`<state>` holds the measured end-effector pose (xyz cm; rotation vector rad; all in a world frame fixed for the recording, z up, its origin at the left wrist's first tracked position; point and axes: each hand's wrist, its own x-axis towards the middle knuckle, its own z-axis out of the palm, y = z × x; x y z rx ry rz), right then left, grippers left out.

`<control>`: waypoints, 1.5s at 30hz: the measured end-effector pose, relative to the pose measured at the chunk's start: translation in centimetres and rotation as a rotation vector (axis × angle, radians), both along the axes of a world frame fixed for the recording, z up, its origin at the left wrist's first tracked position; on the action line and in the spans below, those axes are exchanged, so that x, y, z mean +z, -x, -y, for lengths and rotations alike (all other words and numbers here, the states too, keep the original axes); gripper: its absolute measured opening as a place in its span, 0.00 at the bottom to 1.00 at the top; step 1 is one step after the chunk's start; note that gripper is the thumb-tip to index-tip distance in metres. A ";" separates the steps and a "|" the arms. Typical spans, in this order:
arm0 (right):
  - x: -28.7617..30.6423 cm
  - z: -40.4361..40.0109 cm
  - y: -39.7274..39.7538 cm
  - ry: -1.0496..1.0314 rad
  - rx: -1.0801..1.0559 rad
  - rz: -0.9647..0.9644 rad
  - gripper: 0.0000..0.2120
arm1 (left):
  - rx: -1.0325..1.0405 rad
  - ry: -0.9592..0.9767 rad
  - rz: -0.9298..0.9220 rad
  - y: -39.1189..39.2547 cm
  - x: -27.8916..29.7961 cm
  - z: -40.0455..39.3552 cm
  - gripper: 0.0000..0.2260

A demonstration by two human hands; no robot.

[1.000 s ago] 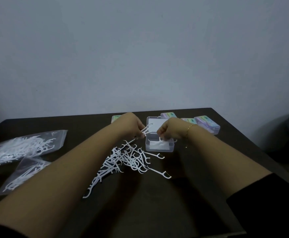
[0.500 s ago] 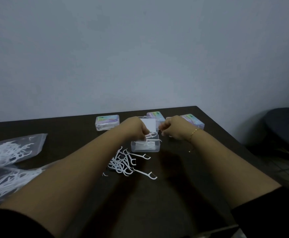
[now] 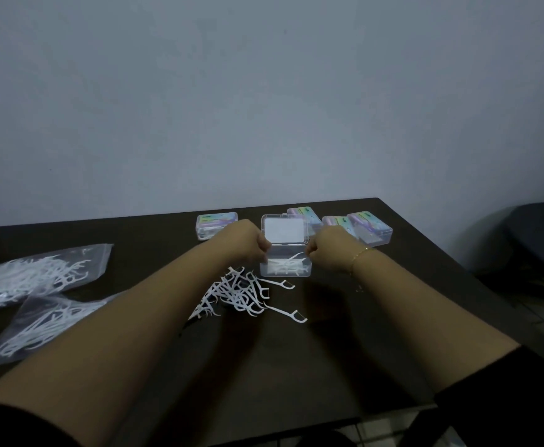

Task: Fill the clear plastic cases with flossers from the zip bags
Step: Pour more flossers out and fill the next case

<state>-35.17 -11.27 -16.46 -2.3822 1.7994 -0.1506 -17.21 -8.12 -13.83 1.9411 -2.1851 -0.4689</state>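
Left hand (image 3: pixel 248 241) and right hand (image 3: pixel 328 248) sit curled at either side of an open case (image 3: pixel 285 264) near the far middle of a dark table (image 3: pixel 328 343). Both are seen from the back, so the fingertips are hidden; whether the left hand grips the case's left wall, or the right hand pinches the flosser sticking up at the right edge, cannot be told. Each hand touches or nearly touches the case. The lid (image 3: pixel 284 229) stands raised behind, its inside showing white. A few flossers lie in the case (image 3: pixel 285 265), blurred through the clear wall. A loose pile (image 3: pixel 238 291) lies just in front of the case, partly covered by the left forearm. Two zip bags of flossers lie at the left, the farther bag (image 3: pixel 35 274) cut off by the frame edge, the nearer bag (image 3: pixel 41 324) overlapped by the arm. Closed cases (image 3: pixel 369 228) with coloured labels stand behind the hands, partly hidden. A thin bracelet (image 3: pixel 359 258) circles the right wrist.
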 end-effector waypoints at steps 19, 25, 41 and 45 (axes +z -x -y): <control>0.3 -0.9 -2.0 0.024 0.069 0.075 0.13 | -0.031 -0.082 -0.022 -2.6 -0.5 -1.4 0.11; 1.3 -4.2 -3.3 -0.191 0.191 0.060 0.16 | -0.092 -0.212 0.207 -3.6 -0.1 -2.4 0.20; -2.2 -3.8 -5.4 -0.233 0.037 -0.017 0.20 | -0.119 -0.164 0.317 -4.1 -2.0 -3.1 0.13; -2.0 -4.2 -5.7 -0.180 0.057 0.022 0.21 | -0.109 -0.165 0.255 -4.5 -2.1 -3.4 0.13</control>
